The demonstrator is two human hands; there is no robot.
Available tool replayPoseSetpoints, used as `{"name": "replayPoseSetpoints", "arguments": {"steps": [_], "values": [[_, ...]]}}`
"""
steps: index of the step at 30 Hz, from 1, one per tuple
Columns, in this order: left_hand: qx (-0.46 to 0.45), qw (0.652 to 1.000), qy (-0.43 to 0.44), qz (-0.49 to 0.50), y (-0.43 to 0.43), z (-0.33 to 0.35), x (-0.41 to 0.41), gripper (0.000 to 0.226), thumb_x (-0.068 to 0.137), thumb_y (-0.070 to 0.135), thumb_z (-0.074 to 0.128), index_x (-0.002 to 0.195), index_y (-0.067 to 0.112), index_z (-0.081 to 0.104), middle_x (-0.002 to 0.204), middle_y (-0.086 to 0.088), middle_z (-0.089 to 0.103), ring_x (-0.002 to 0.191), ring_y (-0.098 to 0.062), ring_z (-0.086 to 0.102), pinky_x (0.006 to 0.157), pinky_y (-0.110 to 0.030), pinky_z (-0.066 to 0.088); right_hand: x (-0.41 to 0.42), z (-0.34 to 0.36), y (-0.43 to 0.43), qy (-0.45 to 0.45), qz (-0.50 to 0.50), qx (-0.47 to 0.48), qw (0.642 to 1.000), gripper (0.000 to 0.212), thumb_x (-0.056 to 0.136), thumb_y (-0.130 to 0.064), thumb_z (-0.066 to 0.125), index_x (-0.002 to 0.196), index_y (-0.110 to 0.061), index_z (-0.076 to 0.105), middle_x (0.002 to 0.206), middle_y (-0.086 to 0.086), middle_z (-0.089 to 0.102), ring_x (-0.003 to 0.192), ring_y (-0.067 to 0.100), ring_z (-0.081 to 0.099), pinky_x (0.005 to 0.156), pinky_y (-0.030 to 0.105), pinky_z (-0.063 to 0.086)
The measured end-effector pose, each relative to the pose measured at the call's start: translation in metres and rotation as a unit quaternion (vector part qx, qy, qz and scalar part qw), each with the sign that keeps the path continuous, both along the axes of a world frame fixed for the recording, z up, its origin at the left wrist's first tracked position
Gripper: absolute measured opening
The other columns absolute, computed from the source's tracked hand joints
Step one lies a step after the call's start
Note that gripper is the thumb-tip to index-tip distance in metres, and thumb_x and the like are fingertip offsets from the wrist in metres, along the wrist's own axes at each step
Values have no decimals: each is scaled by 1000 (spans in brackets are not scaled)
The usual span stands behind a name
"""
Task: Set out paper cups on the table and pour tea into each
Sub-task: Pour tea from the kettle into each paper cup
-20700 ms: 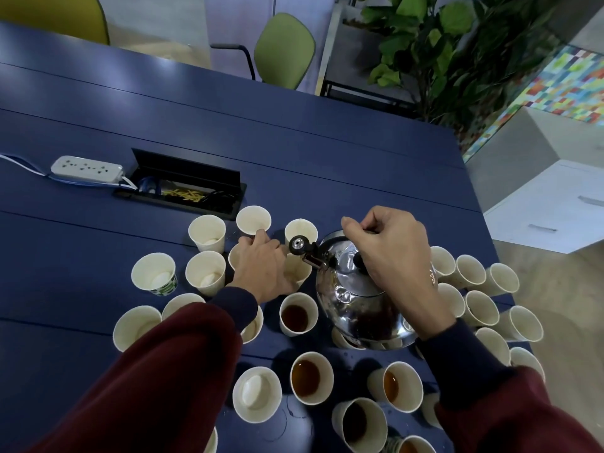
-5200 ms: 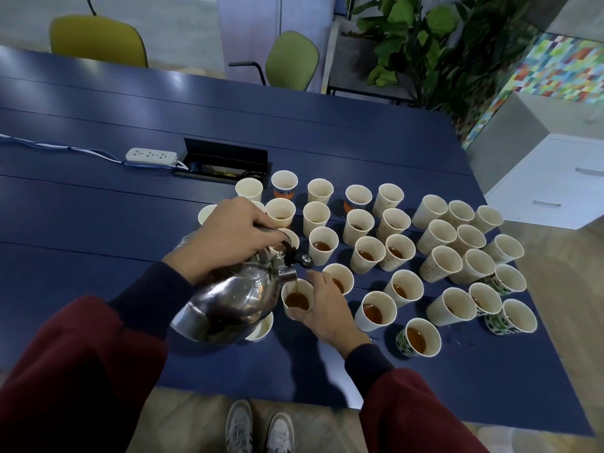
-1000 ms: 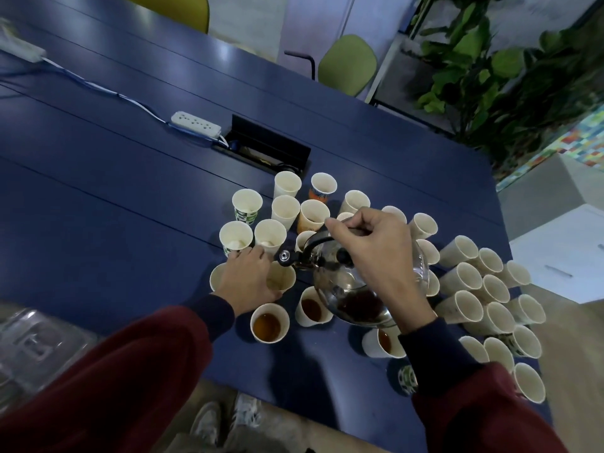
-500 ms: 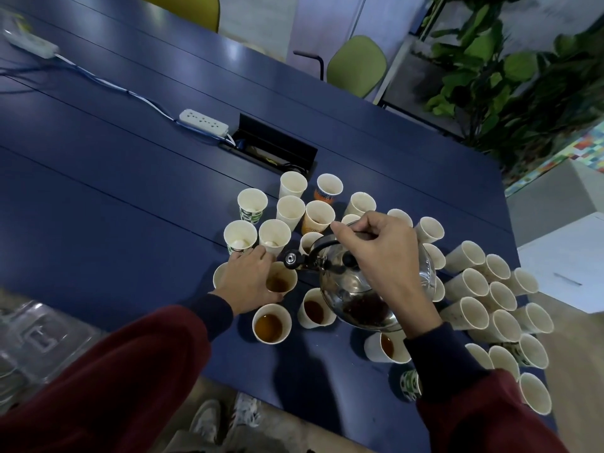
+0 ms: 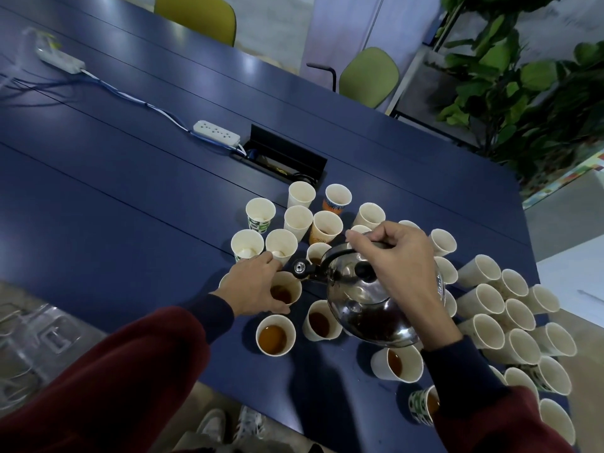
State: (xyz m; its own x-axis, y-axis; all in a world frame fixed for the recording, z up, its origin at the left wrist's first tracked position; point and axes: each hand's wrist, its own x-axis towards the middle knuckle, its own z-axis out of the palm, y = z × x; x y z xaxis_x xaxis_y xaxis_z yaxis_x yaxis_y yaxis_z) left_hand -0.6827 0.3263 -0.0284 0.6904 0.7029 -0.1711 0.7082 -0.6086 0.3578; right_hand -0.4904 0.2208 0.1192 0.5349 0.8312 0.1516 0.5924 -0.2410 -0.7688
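Hiding several cups [image 5: 445,242]: kettle [image 5: 362,300], right hand [image 5: 397,259].

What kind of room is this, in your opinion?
Probably an office meeting room: a long blue table with a built-in cable box, a power strip, and green chairs at its far side.

I can't fully see the cups [image 5: 447,271] behind the kettle [image 5: 366,295], and the right sleeve [image 5: 467,380] covers part of one patterned cup [image 5: 416,403].
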Motion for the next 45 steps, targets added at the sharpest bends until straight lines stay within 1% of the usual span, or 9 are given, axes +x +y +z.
{"name": "replayPoseSetpoints", "arguments": {"steps": [3, 6, 10, 16, 21, 25, 29, 34, 45], "values": [[19, 1000, -23, 9, 7, 13, 0, 69, 77, 70, 64, 126, 22, 57, 116, 4, 56, 101, -16, 56, 76, -29, 48, 10, 2, 3, 103, -3, 24, 994, 43, 79, -36, 82, 60, -7, 57, 61, 11, 60, 60, 27, 54, 67, 39, 48], [43, 997, -52, 41, 16, 22, -1, 49, 88, 49, 60, 126, 18, 58, 119, 1, 57, 106, -19, 58, 73, -28, 42, 16, 5, 7, 188, -25, 49, 981, 50, 82, -31, 81, 67, 5, 50, 62, 12, 47, 60, 21, 42, 63, 32, 39], [61, 993, -63, 77, 34, 28, 0, 41, 89, 38, 61, 123, 16, 61, 119, -2, 59, 109, -25, 58, 83, -39, 47, 15, 7, 18, 221, -40, 53, 973, 44, 85, -31, 80, 60, -9, 51, 58, 2, 54, 58, 16, 50, 65, 30, 44], [75, 995, -39, 52, 64, 17, 10, 59, 84, 53, 70, 128, 16, 56, 120, -4, 56, 107, -23, 54, 87, -37, 46, 8, 7, 48, 160, -51, 54, 984, 43, 88, -28, 74, 62, -2, 52, 61, 6, 50, 62, 16, 48, 68, 34, 44], [46, 998, -22, -20, 81, -2, 13, 80, 72, 66, 75, 132, 18, 52, 123, -2, 58, 109, -22, 56, 88, -36, 45, 1, 5, 66, 82, -57, 25, 995, 41, 87, -33, 72, 57, -14, 52, 52, -4, 47, 55, 12, 45, 64, 33, 43], [73, 995, -6, -68, 97, -6, 16, 74, 73, 67, 73, 124, 17, 56, 116, -3, 60, 104, -23, 57, 87, -36, 43, -4, 1, 77, 44, -67, 14, 997, 42, 87, -37, 72, 57, -15, 52, 50, -6, 48, 52, 9, 44, 58, 25, 40], [72, 994, -6, -88, 100, -10, 20, 61, 79, 60, 71, 120, 16, 57, 114, -2, 58, 103, -22, 57, 87, -36, 43, -13, -2, 79, 12, -60, 14, 998, 37, 88, -35, 73, 60, -13, 60, 58, 5, 62, 55, 17, 53, 57, 19, 42], [37, 993, -54, -95, 100, -14, 22, 58, 74, 59, 73, 111, 17, 58, 105, -1, 61, 94, -22, 60, 81, -36, 46, -15, -3, 84, -30, -61, -19, 997, 38, 86, -40, 74, 58, -18, 60, 56, 0, 60, 58, 10, 53, 62, 30, 44], [-8, 988, -51, -147, 111, -13, 27, 71, 70, 61, 77, 124, 22, 53, 112, 3, 56, 102, -19, 55, 77, -32, 32, -12, -5, 84, -60, -68, -46, 995, 33, 88, -37, 73, 62, -19, 66, 53, -7, 63, 55, 8, 58, 56, 24, 43]]}}
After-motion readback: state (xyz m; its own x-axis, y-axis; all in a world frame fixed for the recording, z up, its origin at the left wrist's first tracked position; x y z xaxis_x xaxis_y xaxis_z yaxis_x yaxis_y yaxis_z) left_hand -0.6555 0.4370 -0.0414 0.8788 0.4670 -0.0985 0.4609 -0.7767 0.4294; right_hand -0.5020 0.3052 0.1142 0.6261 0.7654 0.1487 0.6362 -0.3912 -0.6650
